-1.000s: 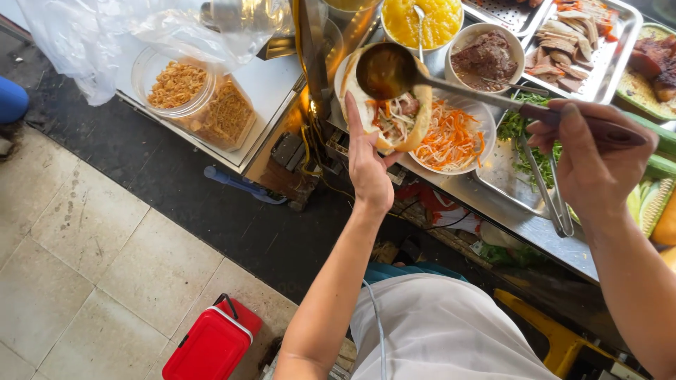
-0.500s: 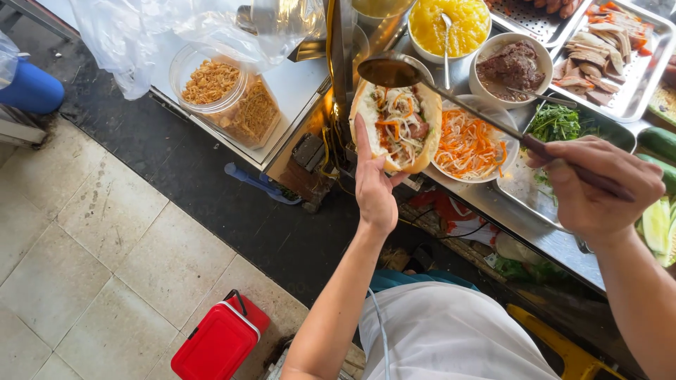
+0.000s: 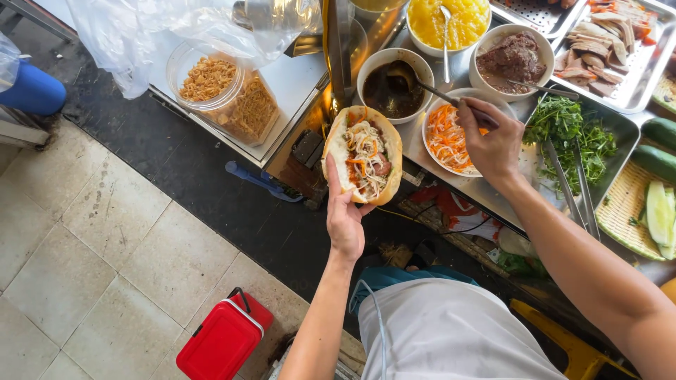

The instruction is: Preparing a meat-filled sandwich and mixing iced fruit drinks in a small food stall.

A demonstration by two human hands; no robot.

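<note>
Two hands are at work in the head view, over a metal food counter. The left hand (image 3: 345, 218) is closed around the lower end of an open filled baguette (image 3: 362, 155) and holds it up just in front of the counter edge; inside it there are shredded vegetables and pieces of meat. The right hand (image 3: 493, 141) grips the long handle of a ladle (image 3: 415, 77), and the ladle's cup sits down in the white bowl of dark sauce (image 3: 393, 84).

The step in hand seems to be the saucing of the sandwich. Any next move with the ladle would call for a level cup and a steady carry over the short gap to the bread, so that nothing drips.

About the containers: the bowl of carrot shreds (image 3: 451, 137) is under the right hand, a bowl of yellow filling (image 3: 451, 24) holds a spoon, another bowl holds brown paste (image 3: 510, 60), and a steel tray (image 3: 612, 49) holds sliced meat. Green herbs (image 3: 563, 130) lie beside tongs. The clear jar (image 3: 225, 98) to the left holds fried crumbs.
</note>
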